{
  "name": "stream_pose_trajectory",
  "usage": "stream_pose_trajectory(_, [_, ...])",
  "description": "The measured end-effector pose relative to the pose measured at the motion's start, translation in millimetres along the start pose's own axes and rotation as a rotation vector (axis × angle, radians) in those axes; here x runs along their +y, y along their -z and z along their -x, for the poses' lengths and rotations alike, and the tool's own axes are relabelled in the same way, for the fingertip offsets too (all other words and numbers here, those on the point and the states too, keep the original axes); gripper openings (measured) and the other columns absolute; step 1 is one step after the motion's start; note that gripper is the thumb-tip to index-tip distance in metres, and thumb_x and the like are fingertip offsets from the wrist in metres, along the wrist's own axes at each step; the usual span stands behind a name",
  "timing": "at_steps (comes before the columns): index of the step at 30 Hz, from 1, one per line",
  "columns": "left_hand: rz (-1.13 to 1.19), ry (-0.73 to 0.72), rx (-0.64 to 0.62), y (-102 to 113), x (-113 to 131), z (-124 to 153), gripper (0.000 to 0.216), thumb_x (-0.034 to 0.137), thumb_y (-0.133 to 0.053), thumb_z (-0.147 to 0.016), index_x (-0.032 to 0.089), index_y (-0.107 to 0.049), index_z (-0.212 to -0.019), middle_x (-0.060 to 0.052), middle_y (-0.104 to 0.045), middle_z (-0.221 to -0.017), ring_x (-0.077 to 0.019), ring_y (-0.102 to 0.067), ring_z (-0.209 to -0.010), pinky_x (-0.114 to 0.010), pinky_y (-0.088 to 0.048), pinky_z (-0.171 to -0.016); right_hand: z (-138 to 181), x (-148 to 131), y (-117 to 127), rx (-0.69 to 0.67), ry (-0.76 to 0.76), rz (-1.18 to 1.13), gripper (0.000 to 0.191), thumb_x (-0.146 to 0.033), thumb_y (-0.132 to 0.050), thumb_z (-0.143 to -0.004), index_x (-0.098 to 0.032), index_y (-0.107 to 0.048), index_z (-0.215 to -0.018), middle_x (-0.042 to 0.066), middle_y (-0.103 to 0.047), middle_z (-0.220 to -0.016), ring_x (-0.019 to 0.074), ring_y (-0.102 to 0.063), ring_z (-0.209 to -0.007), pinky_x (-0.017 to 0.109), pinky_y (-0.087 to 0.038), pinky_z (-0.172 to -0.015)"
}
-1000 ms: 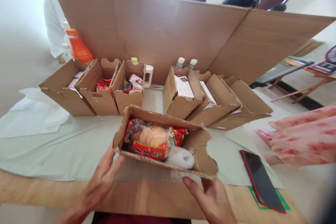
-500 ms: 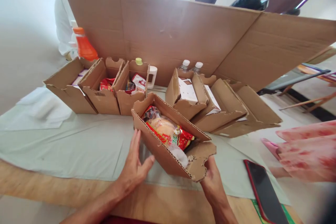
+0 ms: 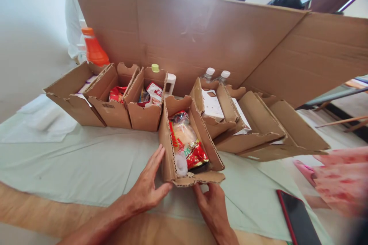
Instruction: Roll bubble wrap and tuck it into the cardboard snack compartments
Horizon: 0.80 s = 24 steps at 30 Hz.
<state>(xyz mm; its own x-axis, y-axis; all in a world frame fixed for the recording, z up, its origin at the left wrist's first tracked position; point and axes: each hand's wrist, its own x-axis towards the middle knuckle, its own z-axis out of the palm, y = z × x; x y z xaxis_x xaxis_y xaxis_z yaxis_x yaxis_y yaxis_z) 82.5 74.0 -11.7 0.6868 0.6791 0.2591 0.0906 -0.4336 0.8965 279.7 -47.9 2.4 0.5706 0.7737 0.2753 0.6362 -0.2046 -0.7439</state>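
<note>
An open cardboard box [image 3: 166, 149] lies on the pale green cloth [image 3: 86, 160], its long side pointing away from me, in the gap between two rows of similar boxes. Inside it are a red snack packet with a bun [image 3: 186, 141] and a small white roll [image 3: 181, 166]. My left hand [image 3: 148, 187] lies flat with fingers apart against the box's left wall. My right hand [image 3: 211, 203] touches the near end flap from below, fingers curled at its edge.
Three open boxes [image 3: 112, 103] with packets stand at the left, several more boxes [image 3: 244, 126] at the right. A tall cardboard sheet [image 3: 201, 34] stands behind, with an orange bottle [image 3: 93, 49] and water bottles [image 3: 215, 74]. A phone [image 3: 299, 218] lies near right. A person's pink sleeve [image 3: 342, 176] is far right.
The box has turned from lying across in front of me to pointing away, and it has slid forward into the gap in the row. Both hands followed it.
</note>
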Motion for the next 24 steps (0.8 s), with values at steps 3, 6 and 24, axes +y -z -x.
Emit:
stream_pose_trajectory(3, [-0.083, -0.005, 0.067, 7, -6, -17, 0.071, 0.029, -0.058, -0.094, 0.024, -0.03, -0.16, -0.014, -0.038, -0.164, -0.0298, -0.039, -0.151, -0.049, -0.038, -0.121, -25, -1, -8, -0.048, 0.048, 0.006, 0.022, -0.038, -0.056, -0.093, -0.02, -0.068, -0.087, 0.004, -0.072, -0.073, 0.0172, -0.065, -0.057, 0.027, -0.054, -0.054])
stream_pose_trajectory(6, [-0.227, 0.09, 0.143, 21, -10, -55, 0.055, 0.027, -0.055, -0.093, 0.02, -0.05, -0.147, -0.014, -0.063, -0.143, -0.026, -0.063, -0.127, -0.04, -0.052, -0.106, -52, 8, -22, -0.06, 0.081, -0.029, 0.027, -0.032, -0.051, -0.095, -0.018, -0.068, -0.111, 0.01, -0.077, -0.098, 0.0211, -0.073, -0.08, 0.031, -0.06, -0.068])
stream_pose_trajectory(24, [-0.175, 0.334, 0.277, 20, -15, -75, 0.044, 0.027, -0.057, -0.087, 0.015, -0.065, -0.129, -0.007, -0.082, -0.101, -0.0179, -0.077, -0.083, -0.023, -0.058, -0.062, -54, 22, -37, -0.081, 0.212, -0.027, 0.024, -0.031, -0.055, -0.096, -0.021, -0.075, -0.104, 0.012, -0.076, -0.116, 0.0249, -0.073, -0.106, 0.04, -0.061, -0.092])
